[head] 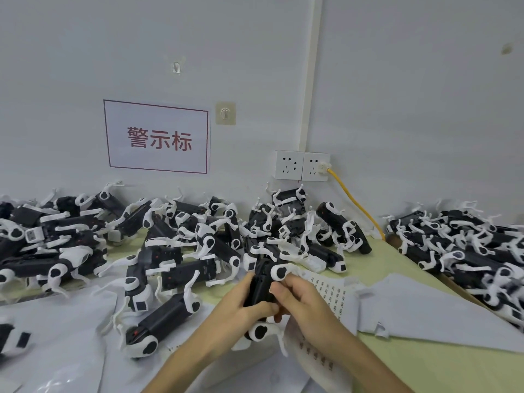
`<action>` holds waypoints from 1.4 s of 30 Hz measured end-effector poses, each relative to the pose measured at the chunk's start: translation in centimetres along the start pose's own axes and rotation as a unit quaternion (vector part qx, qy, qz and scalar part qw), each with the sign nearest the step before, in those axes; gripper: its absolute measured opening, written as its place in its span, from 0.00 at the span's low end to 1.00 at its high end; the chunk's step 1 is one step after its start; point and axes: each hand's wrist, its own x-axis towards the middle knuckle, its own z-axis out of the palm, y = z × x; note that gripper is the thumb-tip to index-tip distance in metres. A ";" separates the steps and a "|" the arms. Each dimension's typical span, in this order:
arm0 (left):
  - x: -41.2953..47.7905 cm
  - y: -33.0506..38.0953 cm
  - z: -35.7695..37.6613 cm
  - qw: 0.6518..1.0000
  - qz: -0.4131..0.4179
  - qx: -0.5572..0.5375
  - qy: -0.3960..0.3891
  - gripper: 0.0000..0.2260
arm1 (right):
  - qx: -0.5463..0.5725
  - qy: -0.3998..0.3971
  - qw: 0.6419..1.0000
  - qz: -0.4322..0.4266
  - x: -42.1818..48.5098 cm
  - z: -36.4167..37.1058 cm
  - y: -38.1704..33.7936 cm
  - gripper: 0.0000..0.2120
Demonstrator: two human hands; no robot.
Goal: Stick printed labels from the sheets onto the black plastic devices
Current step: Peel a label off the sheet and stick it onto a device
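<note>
Both hands meet near the middle of the view, just toward 6 o'clock, around one black device (259, 285) with white end caps, held upright off the table (425, 367). The left hand (241, 304) wraps its fingers round the device's left side, thumb across the front. The right hand (303, 302) curls its fingers against the right side, fingertips on the black body; whether a label sits under them cannot be told.

At 8 o'clock white paper (56, 344) covers the table, and a loose device (158, 321) lies on it at 7. At 9 o'clock is the left pile (56, 239) of the same black-and-white devices, tangled with white straps. Above it, at 11, a red-bordered sign (157, 137) hangs on the wall. A middle pile (204, 236) runs along the wall to 12 o'clock.

Just right of the hands, a label sheet (330, 290) with rows of small printed labels lies flat, partly under the right hand. At 1 o'clock two sockets (300, 165) hold a plug with a yellow cable (354, 202). Grey backing paper (425, 307) lies at 4, and a right pile (467, 248) at 3.
</note>
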 end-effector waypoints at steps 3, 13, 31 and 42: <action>0.2 -0.1 0.0 0.999 -0.027 -0.020 0.006 0.16 | 0.002 0.008 1.000 -0.012 0.0 0.2 -0.1 0.14; 1.0 0.7 -0.9 0.969 -0.121 -0.139 0.167 0.29 | 0.012 0.163 0.981 -0.107 0.2 -1.9 -1.3 0.12; -0.5 1.6 0.1 0.993 -0.110 0.032 0.001 0.13 | -0.001 0.024 0.999 -0.023 0.3 -2.8 -1.3 0.23; 0.4 2.3 -1.1 0.977 -0.163 -0.125 0.063 0.34 | 0.057 -0.008 0.992 0.116 0.5 -5.3 -1.4 0.23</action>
